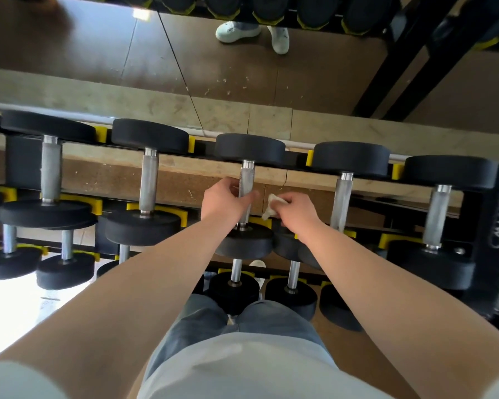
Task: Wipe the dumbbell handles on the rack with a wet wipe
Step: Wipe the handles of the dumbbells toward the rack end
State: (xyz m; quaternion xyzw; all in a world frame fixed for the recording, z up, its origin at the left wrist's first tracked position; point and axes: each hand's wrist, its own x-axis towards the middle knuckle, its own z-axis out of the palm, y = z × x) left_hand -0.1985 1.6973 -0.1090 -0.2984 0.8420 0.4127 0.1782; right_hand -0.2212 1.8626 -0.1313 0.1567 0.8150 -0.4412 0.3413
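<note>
Several black dumbbells with knurled steel handles lie across the top tier of a black and yellow rack [481, 214]. My left hand [224, 201] grips the handle of the middle dumbbell [247, 180] near its lower half. Just right of that handle, my right hand [296, 208] holds a crumpled white wet wipe [272, 205], which sticks out toward the handle without clearly touching it. The neighbouring handles stand free, one to the left [149, 182] and one to the right [342, 200].
A lower tier holds more dumbbells [235, 286] in front of my knees. Behind the rack runs a pale ledge [156, 105] under a mirror that reflects white shoes [236, 31] and more weights. The rack's black upright frames the right edge.
</note>
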